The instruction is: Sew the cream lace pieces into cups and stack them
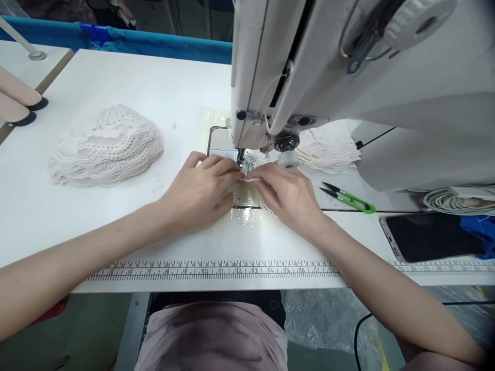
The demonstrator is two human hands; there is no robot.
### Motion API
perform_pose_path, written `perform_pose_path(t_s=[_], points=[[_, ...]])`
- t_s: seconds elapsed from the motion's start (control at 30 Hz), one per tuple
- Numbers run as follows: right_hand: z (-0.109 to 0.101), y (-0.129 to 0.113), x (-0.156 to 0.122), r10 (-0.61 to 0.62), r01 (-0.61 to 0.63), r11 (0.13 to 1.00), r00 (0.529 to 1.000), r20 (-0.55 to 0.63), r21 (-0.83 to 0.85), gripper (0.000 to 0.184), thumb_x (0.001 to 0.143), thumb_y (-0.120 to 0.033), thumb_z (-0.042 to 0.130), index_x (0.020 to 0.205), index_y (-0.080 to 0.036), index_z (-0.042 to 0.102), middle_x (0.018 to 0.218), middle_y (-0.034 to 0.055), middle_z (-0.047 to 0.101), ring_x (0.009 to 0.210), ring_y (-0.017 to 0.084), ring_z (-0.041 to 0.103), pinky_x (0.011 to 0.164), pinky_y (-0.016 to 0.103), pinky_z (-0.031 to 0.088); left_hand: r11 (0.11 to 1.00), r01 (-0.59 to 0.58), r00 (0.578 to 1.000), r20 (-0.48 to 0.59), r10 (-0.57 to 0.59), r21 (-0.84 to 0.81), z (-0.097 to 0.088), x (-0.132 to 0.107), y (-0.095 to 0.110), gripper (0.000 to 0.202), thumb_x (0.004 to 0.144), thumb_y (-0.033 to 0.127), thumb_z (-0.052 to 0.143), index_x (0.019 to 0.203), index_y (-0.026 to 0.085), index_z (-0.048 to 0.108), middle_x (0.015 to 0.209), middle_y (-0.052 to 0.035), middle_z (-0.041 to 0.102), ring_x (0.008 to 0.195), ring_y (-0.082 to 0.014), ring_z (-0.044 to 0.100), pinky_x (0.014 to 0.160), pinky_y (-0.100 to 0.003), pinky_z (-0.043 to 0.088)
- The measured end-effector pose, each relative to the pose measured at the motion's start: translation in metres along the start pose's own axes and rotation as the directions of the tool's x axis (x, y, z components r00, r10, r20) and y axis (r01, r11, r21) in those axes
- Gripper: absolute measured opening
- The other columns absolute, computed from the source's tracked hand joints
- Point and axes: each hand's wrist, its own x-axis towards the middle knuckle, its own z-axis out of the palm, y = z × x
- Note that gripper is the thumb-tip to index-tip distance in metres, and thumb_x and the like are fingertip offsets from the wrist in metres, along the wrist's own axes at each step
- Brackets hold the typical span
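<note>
Both of my hands are at the presser foot [240, 157] of a white sewing machine [348, 87]. My left hand [207, 188] pinches one end of a narrow strip of white lace trim [251, 179] just in front of the foot. On the other side, the fingers of my right hand [288, 193] are closed on the same strip. More lace hangs below the right hand and lies behind it near the needle. Fingertips of both hands are partly hidden by the lace and the machine.
A heap of white lace pieces [116, 147] lies on the left, and another lace stack [328, 149] sits behind the machine head. Green thread snips [348, 198], a phone [429, 237] and coiled cord [456, 201] are on the right. A printed ruler [220, 270] runs along the front edge.
</note>
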Motion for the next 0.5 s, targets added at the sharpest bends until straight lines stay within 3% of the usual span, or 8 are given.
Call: perform_pose_path(t_s=[0.13, 0.3, 0.4, 0.5], points=[[0.005, 0.001, 0.003, 0.083, -0.083, 0.997, 0.995, -0.055, 0.001, 0.025, 0.101, -0.027, 0.041, 0.099, -0.017, 0.064, 0.08, 0.0043, 0.067, 0.069, 0.017, 0.057, 0.066, 0.029, 0.039, 0.988, 0.101, 0.995, 0.008, -0.1, -0.12, 0.002, 0.016, -0.009, 0.026, 0.095, 0.029, 0.046, 0.095, 0.019, 0.07, 0.099, -0.0052, 0.071, 0.096, -0.0244, 0.063, 0.082, -0.041, 0.038], [0.008, 0.001, 0.004, 0.05, -0.049, 0.999, 0.996, -0.069, 0.013, 0.023, 0.099, -0.03, 0.047, 0.102, -0.017, 0.065, 0.084, 0.0047, 0.069, 0.075, 0.018, 0.061, 0.071, 0.031, 0.042, 0.947, 0.171, 0.985, 0.016, -0.173, -0.27, 0.005, 0.022, -0.017, 0.031, 0.096, 0.032, 0.045, 0.085, 0.02, 0.072, 0.092, -0.0037, 0.071, 0.09, -0.0218, 0.062, 0.084, -0.041, 0.038], [0.009, 0.002, 0.002, -0.008, 0.009, 1.0, 0.997, -0.08, 0.018, 0.02, 0.096, -0.028, 0.053, 0.105, -0.018, 0.068, 0.092, 0.0047, 0.072, 0.083, 0.019, 0.063, 0.075, 0.033, 0.043, 0.94, 0.145, 0.989, 0.028, -0.144, -0.308, 0.004, 0.017, -0.019, 0.03, 0.096, 0.029, 0.046, 0.087, 0.022, 0.073, 0.097, -0.0032, 0.072, 0.092, -0.0211, 0.062, 0.087, -0.042, 0.039], [0.009, 0.004, -0.001, -0.106, 0.1, 0.994, 0.987, -0.12, -0.052, 0.019, 0.096, -0.022, 0.052, 0.096, -0.02, 0.071, 0.096, 0.0029, 0.074, 0.086, 0.019, 0.064, 0.077, 0.034, 0.043, 0.981, 0.026, 0.997, -0.072, -0.04, -0.193, 0.004, 0.006, -0.016, 0.024, 0.097, 0.027, 0.049, 0.094, 0.025, 0.073, 0.104, -0.002, 0.073, 0.1, -0.0211, 0.063, 0.089, -0.042, 0.039]])
